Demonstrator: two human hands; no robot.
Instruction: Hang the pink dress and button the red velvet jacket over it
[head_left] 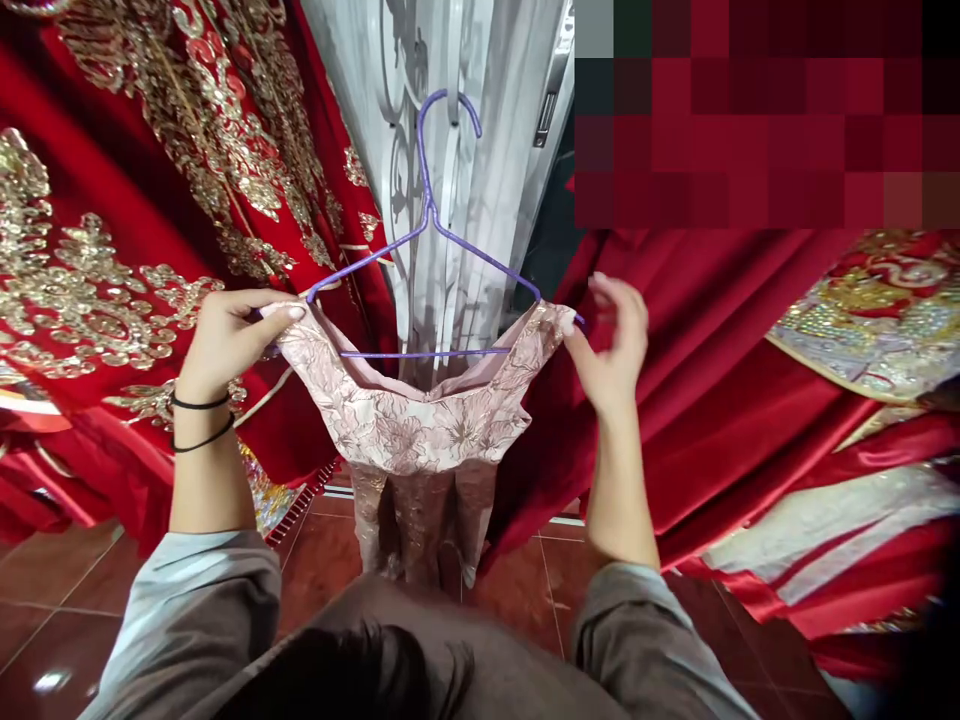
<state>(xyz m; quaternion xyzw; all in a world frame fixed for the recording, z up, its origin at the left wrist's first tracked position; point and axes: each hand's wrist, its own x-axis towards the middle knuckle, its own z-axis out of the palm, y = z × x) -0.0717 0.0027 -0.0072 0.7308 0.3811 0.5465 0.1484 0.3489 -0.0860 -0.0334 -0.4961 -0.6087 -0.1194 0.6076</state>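
Note:
A pink dress [409,430] with a floral brocade top hangs in front of me on a purple hanger [426,180]. The hanger's arms run into the dress's shoulders, and its lower bar shows across the neckline. My left hand [225,340] pinches the left shoulder of the dress between thumb and fingers. At the right shoulder, the thumb of my right hand [611,350] touches the strap beside the hanger's tip. The other fingers of that hand are raised and apart from the cloth. Below the bodice, the skirt falls in shiny folds.
Red garments with gold embroidery [247,150] hang at the left, and more red cloth [697,400] hangs at the right. Behind the hanger is a pale curtain-like surface [480,180] with a curved metal piece. Dark red floor tiles [517,580] lie below. The upper right is pixelated.

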